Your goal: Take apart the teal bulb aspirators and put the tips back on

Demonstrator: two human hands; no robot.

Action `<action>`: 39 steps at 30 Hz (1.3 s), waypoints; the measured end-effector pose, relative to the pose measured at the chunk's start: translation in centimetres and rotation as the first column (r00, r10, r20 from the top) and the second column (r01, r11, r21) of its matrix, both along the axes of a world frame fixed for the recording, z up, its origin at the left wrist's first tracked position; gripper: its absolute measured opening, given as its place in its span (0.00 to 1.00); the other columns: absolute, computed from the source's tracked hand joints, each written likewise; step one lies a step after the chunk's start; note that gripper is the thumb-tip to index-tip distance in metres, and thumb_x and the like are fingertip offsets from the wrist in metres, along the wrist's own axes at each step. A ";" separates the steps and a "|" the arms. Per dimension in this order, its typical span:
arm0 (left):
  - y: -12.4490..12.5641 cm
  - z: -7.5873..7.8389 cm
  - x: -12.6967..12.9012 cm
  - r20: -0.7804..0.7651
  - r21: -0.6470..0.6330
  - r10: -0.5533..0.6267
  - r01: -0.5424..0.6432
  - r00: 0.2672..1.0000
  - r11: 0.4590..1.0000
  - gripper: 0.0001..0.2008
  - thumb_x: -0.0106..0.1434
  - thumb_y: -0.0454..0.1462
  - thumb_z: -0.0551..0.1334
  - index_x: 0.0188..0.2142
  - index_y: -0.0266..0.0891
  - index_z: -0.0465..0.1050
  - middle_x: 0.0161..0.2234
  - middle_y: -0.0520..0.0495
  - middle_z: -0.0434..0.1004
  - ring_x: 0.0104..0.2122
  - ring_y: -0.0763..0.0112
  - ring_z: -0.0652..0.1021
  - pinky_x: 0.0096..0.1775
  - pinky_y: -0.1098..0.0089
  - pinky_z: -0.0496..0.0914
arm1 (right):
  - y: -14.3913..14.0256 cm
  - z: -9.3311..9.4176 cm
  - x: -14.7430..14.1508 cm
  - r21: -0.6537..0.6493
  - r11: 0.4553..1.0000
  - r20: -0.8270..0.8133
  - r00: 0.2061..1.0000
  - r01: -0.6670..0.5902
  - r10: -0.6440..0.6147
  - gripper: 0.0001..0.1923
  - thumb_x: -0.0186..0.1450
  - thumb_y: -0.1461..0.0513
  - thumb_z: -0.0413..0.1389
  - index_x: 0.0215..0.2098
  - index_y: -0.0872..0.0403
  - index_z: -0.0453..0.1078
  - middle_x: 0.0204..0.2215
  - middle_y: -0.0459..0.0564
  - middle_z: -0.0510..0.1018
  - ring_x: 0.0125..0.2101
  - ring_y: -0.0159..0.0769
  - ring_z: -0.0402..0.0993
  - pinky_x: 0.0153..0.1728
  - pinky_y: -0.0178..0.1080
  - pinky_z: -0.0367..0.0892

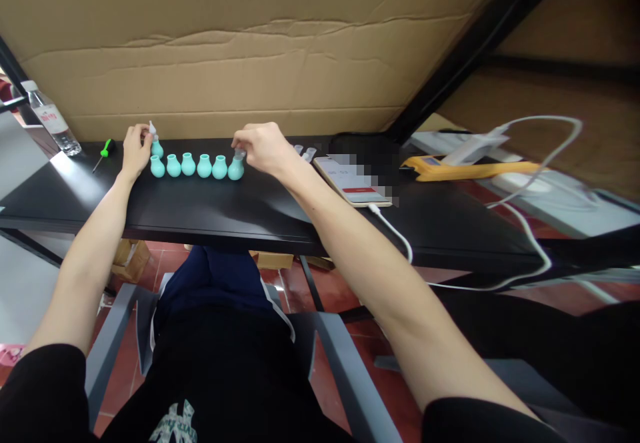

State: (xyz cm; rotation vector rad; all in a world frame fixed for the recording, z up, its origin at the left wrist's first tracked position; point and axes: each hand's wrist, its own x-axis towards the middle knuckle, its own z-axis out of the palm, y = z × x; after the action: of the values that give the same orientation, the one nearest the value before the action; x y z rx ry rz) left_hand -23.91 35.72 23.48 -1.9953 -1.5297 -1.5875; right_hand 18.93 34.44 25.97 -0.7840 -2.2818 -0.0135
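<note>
A row of several teal rubber bulbs (188,164) stands on the black table, their round mouths facing up. Behind the row's left end is another teal bulb (157,149) with a clear pointed nozzle (153,129) on top. My left hand (136,149) is closed at this one, thumb and fingers against its upper part. At the right end, my right hand (263,148) pinches a clear plastic piece (240,153) at the mouth of the last bulb (236,168). The fingers partly cover that piece. More small clear plastic pieces (309,154) lie beyond my right wrist.
A phone (350,179) with a white charging cable (395,229) lies right of my forearm. Farther right are a yellow tool (450,169) and a power strip (475,146). A green-handled screwdriver (105,151) and a water bottle (53,119) are at left. Cardboard (240,49) backs the table.
</note>
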 end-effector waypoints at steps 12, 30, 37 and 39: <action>-0.7 0.2 0.5 -0.023 0.028 0.004 -0.003 1.000 1.000 0.37 0.77 0.76 0.60 0.49 0.48 0.81 0.47 0.39 0.84 0.54 0.47 0.89 0.74 0.34 0.80 | -0.5 -0.4 -0.1 0.034 0.998 0.012 0.999 0.051 -0.051 0.13 0.76 0.65 0.58 0.44 0.50 0.87 0.42 0.60 0.87 0.45 0.58 0.81 0.46 0.53 0.73; -0.7 0.2 0.6 0.008 0.000 -0.009 0.009 1.000 1.000 0.37 0.76 0.76 0.63 0.48 0.47 0.81 0.50 0.37 0.85 0.57 0.45 0.88 0.76 0.33 0.77 | -0.5 -0.2 0.6 -0.022 1.000 -0.005 1.000 0.010 -0.010 0.14 0.80 0.62 0.61 0.47 0.50 0.91 0.44 0.59 0.93 0.47 0.58 0.89 0.56 0.56 0.79; -0.9 0.3 0.8 0.020 -0.042 0.020 -0.019 1.000 0.999 0.37 0.76 0.76 0.63 0.49 0.47 0.80 0.51 0.38 0.85 0.58 0.49 0.86 0.76 0.42 0.77 | -1.1 -0.1 0.4 -0.060 0.998 -0.040 0.999 0.004 -0.007 0.26 0.80 0.65 0.62 0.73 0.49 0.84 0.46 0.54 0.95 0.49 0.54 0.95 0.61 0.55 0.84; -0.8 0.2 0.8 0.018 -0.042 0.022 -0.022 1.000 0.999 0.36 0.77 0.75 0.63 0.50 0.47 0.80 0.51 0.39 0.85 0.58 0.49 0.86 0.76 0.42 0.77 | -1.3 0.0 0.4 -0.083 0.996 -0.048 0.999 0.019 -0.023 0.31 0.79 0.64 0.63 0.79 0.49 0.81 0.46 0.53 0.95 0.48 0.53 0.95 0.62 0.54 0.84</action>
State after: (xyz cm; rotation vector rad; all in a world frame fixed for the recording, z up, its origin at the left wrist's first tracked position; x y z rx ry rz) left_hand -23.16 34.88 23.66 -1.9837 -1.5987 -1.5825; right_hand 19.34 33.17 25.93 -0.8415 -2.2398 0.0898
